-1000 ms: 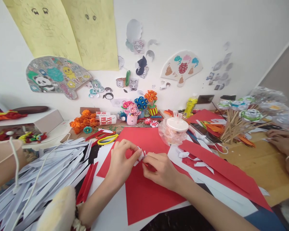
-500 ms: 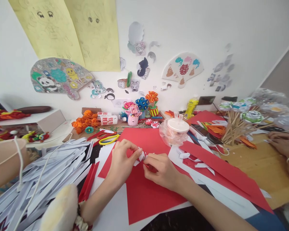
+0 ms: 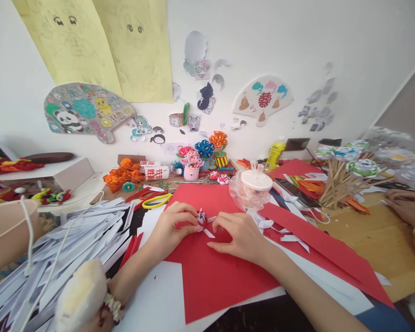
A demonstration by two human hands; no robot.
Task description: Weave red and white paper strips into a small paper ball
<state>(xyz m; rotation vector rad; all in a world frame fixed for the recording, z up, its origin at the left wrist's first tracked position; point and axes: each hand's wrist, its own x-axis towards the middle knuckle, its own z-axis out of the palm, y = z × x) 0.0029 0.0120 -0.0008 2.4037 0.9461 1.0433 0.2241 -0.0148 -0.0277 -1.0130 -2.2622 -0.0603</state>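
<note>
Above a red paper sheet (image 3: pixel 221 281), my left hand (image 3: pixel 173 226) pinches a small folded paper piece (image 3: pixel 202 219), white with dark and red parts. Loose white strip ends stick out from it toward the right. My right hand (image 3: pixel 240 233) is just right of these ends, thumb and forefinger apart, with nothing visible between them. White paper lies under the red sheet. Red paper strips (image 3: pixel 129 249) are partly behind my left forearm. A furry cream-coloured item (image 3: pixel 81 295) is at my left wrist, beside a scrunchie.
Many white paper strips (image 3: pixel 79 244) are heaped at left. Yellow-handled scissors (image 3: pixel 157 200) lie behind my left hand. A lidded container in plastic (image 3: pixel 254 184) stands behind my right hand. Paper flowers on sticks (image 3: pixel 342 170) and another person's hands (image 3: pixel 410 207) are at right.
My right hand has let go of the paper piece and moved slightly right, its fingers spreading. The piece has turned in my left hand, and its strip ends now show.
</note>
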